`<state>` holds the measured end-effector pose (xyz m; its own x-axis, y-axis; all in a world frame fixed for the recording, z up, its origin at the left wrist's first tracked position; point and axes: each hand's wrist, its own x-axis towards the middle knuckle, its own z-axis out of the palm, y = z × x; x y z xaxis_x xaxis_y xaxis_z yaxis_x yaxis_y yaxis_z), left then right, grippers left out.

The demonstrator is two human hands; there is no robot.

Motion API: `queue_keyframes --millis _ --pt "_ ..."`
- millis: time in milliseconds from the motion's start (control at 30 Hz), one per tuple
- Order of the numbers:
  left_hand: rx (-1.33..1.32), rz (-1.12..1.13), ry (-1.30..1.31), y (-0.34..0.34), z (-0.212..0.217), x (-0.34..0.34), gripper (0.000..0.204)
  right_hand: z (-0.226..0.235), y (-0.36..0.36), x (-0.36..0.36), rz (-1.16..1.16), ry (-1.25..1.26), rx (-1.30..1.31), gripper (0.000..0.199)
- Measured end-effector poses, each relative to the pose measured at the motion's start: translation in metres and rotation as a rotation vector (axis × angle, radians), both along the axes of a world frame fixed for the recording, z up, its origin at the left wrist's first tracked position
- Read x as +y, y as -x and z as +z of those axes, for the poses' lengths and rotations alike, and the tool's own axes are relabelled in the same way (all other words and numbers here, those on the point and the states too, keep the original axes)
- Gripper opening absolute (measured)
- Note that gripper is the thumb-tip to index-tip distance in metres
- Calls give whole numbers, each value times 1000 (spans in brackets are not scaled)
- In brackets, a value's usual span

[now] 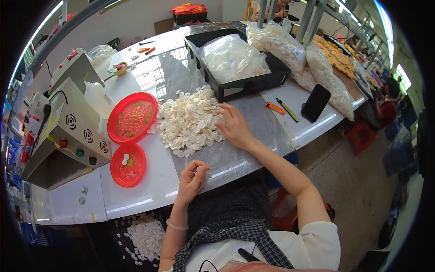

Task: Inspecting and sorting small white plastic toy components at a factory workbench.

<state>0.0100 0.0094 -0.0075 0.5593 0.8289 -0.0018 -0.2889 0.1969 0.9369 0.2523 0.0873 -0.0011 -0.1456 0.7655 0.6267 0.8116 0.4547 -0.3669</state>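
Note:
A heap of small white button-like round pieces (192,120) lies on the grey sheet on the table. My right hand (235,126) reaches to the heap's right side, fingers apart, fingertips at the outermost pieces. My left hand (192,180) is closed near the table's front edge, below the heap. Its curled fingers hide whatever may be inside. To the left of the heap stands a large red plate (132,98) with a printed pattern. A smaller red dish (118,174) sits below it, holding a few white pieces (125,159).
Behind the heap stands a black crate (282,76) with a clear plastic bag (233,56) in it. Full bags of white pieces (283,45) lie farther right, near a black phone (316,103), a yellow cutter (287,110) and an orange lighter (275,108). A metal machine (77,120) occupies the left; more pieces (145,235) lie below the table.

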Motion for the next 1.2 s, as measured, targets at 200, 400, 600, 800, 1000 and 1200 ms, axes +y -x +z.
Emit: queue_keyframes --millis 200,400,600,800,1000,1200 --pt "25 35 -30 3 0 -1 17 51 53 100 113 142 133 49" --pt "-13 6 15 -1 2 -1 15 29 46 196 -158 560 -83 88" --pt "-22 -12 13 3 2 -1 16 16 67 222 -364 868 -231 94" --pt "9 9 19 7 0 -1 16 51 76 186 -185 1007 -390 86" --pt "-8 -26 13 0 1 2 15 40 49 174 -126 1111 -320 70" --pt "-31 -3 31 5 0 0 15 40 48 141 41 987 -395 64"
